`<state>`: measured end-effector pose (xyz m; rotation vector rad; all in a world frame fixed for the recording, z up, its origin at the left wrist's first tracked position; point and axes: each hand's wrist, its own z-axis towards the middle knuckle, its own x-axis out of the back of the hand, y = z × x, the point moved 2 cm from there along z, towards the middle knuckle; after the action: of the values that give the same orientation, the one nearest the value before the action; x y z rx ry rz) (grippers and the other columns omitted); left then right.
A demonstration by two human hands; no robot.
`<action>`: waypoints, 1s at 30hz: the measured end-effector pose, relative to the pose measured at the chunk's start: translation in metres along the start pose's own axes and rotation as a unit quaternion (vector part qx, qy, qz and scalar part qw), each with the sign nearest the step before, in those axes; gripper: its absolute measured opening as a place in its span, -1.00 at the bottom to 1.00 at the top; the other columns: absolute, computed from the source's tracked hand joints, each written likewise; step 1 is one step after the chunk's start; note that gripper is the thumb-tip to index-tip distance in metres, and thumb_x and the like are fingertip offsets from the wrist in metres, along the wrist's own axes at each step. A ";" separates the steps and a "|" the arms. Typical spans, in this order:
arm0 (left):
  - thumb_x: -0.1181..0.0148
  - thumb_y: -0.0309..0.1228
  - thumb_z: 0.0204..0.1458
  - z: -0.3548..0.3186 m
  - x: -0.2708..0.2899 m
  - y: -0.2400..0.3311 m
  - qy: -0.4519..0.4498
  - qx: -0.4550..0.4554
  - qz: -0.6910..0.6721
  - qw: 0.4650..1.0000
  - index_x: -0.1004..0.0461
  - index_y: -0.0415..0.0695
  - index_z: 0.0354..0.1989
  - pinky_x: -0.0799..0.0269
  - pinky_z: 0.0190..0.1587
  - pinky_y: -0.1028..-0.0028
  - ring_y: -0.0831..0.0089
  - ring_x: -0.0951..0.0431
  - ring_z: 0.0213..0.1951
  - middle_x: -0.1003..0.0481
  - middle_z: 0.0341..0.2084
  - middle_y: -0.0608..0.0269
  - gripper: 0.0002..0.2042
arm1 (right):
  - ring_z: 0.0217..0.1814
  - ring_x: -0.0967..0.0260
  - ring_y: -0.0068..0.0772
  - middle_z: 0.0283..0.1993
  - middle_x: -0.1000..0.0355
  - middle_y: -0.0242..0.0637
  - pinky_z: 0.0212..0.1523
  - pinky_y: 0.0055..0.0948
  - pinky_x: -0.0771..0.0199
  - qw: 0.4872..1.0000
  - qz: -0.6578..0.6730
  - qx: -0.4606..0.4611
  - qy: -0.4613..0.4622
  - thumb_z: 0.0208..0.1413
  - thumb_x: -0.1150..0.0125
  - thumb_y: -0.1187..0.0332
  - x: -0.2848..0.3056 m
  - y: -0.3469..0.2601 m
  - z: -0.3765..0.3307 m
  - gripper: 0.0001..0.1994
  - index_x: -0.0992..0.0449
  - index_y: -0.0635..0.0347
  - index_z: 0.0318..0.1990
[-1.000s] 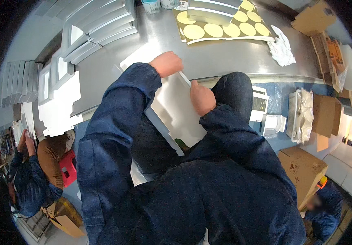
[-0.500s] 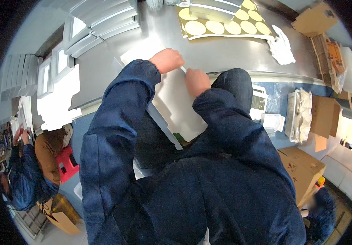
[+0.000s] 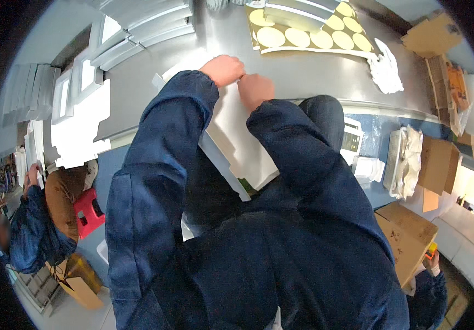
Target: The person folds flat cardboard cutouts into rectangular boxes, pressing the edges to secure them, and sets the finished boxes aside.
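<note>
A white die-cut cardboard box blank [image 3: 242,135] slants from the metal table down over my lap, its notched side edge facing left. My left hand [image 3: 223,70] is closed at the far part of this blank, its fingertips bent down onto the card. Right beside it, my right hand [image 3: 256,91] is also closed, in a pinch on the blank's edge. The two hands nearly touch, and the backs of the hands hide most of the fingertips. More white card [image 3: 184,63] shows beyond my left wrist.
Stacked grey-white boxes [image 3: 157,30] and flat white blanks [image 3: 80,126] lie to the left. A gold sheet of round pale stickers [image 3: 297,38] and crumpled white paper [image 3: 385,66] lie on the far right. Cardboard boxes [image 3: 407,239] stand at right; co-workers [image 3: 33,231] are at both sides.
My right hand has moved left and away from me, closing the gap to my left hand. The strip of white edge seen between the hands before is now mostly covered.
</note>
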<state>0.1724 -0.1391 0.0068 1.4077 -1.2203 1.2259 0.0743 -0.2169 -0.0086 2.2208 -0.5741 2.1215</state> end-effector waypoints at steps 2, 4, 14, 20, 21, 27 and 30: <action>-0.06 -0.43 -0.06 -0.004 -0.003 0.001 0.032 -0.011 0.024 0.999 -0.49 -0.04 -0.42 -0.49 -0.21 0.34 0.30 -0.50 -0.23 -0.45 -0.42 0.27 -0.91 | -0.37 -0.52 -0.07 -0.42 -0.53 -0.13 -0.37 -0.16 -0.51 0.999 -0.024 0.041 -0.015 0.09 0.05 0.36 -0.002 0.005 -0.006 -0.80 -0.55 0.12 -0.40; -0.06 -0.43 -0.06 -0.003 -0.003 0.007 0.035 0.002 0.018 0.999 -0.48 -0.04 -0.41 -0.48 -0.21 0.35 0.31 -0.50 -0.23 -0.44 -0.42 0.28 -0.92 | -0.36 -0.52 -0.07 -0.41 -0.53 -0.13 -0.37 -0.15 -0.51 0.999 -0.016 0.023 -0.028 0.09 0.05 0.36 0.000 0.014 -0.020 -0.81 -0.53 0.12 -0.39; -0.06 -0.46 -0.03 0.001 -0.009 0.006 0.049 0.006 0.029 0.998 -0.45 -0.04 -0.36 -0.47 -0.19 0.36 0.31 -0.49 -0.20 -0.43 -0.39 0.29 -0.92 | -0.35 -0.52 0.02 -0.39 -0.52 -0.03 -0.34 -0.10 -0.52 0.991 -0.025 -0.072 -0.107 0.12 0.03 0.33 0.005 0.057 -0.098 -0.80 -0.50 0.21 -0.36; -0.06 -0.46 -0.01 0.012 -0.009 0.013 0.021 0.015 0.054 0.998 -0.46 -0.03 -0.34 -0.45 -0.16 0.34 0.31 -0.49 -0.17 -0.45 -0.36 0.30 -0.92 | -0.33 -0.50 0.08 -0.39 -0.51 0.02 -0.29 -0.05 -0.51 0.991 -0.005 -0.089 -0.098 0.09 0.02 0.24 0.004 0.062 -0.098 -0.75 -0.52 0.20 -0.37; -0.07 -0.47 -0.01 0.011 -0.009 0.013 0.035 0.020 0.043 0.998 -0.48 -0.03 -0.38 -0.45 -0.16 0.34 0.32 -0.50 -0.16 -0.47 -0.36 0.30 -0.93 | -0.33 -0.50 0.09 -0.39 -0.51 0.01 -0.29 -0.05 -0.51 0.991 -0.010 -0.091 -0.094 0.09 0.02 0.23 0.007 0.059 -0.098 -0.75 -0.53 0.19 -0.37; -0.09 -0.46 -0.02 0.006 -0.008 0.010 0.016 0.017 0.059 0.998 -0.50 -0.03 -0.41 -0.45 -0.16 0.38 0.31 -0.51 -0.18 -0.49 -0.38 0.31 -0.93 | -0.30 -0.50 0.07 -0.37 -0.52 -0.01 -0.28 -0.05 -0.49 0.995 -0.022 -0.072 -0.066 0.08 0.00 0.16 0.013 0.040 -0.066 -0.70 -0.55 0.20 -0.39; -0.12 -0.44 -0.03 0.009 -0.010 0.013 0.011 0.042 0.044 0.998 -0.51 -0.03 -0.40 -0.44 -0.15 0.38 0.32 -0.51 -0.17 -0.49 -0.36 0.30 -0.95 | -0.27 -0.50 0.05 -0.35 -0.52 -0.01 -0.25 -0.08 -0.49 0.994 -0.025 -0.077 -0.078 0.10 -0.01 0.10 0.019 0.013 -0.028 -0.65 -0.56 0.20 -0.38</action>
<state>0.1605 -0.1489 -0.0039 1.4089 -1.2398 1.3638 0.0443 -0.2267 0.0089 2.3028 -0.6568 1.8252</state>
